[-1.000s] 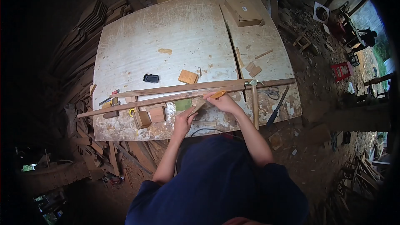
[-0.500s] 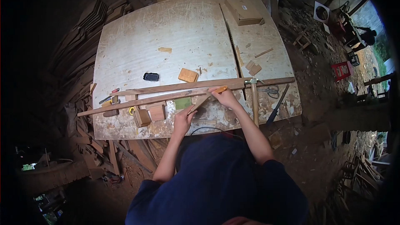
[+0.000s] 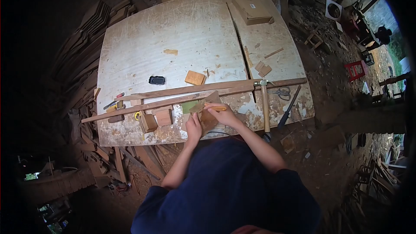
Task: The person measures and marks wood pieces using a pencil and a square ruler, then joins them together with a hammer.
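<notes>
My left hand (image 3: 193, 126) grips a thin, flat brown piece (image 3: 210, 123) by its left side, close above the front of the worktable (image 3: 143, 56). In my right hand (image 3: 222, 115) is a slim tool with an orange handle (image 3: 219, 108); its working end lies over the flat piece, near my left fingertips, and is too small to make out. Just behind my left hand, a green square (image 3: 187, 105) lies partly covered. Two long wooden strips (image 3: 173, 100) run across the table beyond both hands.
Wooden blocks (image 3: 164, 117) stand at the left, near a yellow tape measure (image 3: 115, 107). To the right lie a hammer (image 3: 265, 108), scissors (image 3: 284, 93) and a dark long tool (image 3: 289, 107). Farther back are a black tray (image 3: 157, 80), an orange-brown block (image 3: 195, 78) and a cardboard box (image 3: 252, 11).
Both hands have moved toward me, the right one also leftward. The flat piece has turned from nearly edge-on to show its broad face.
</notes>
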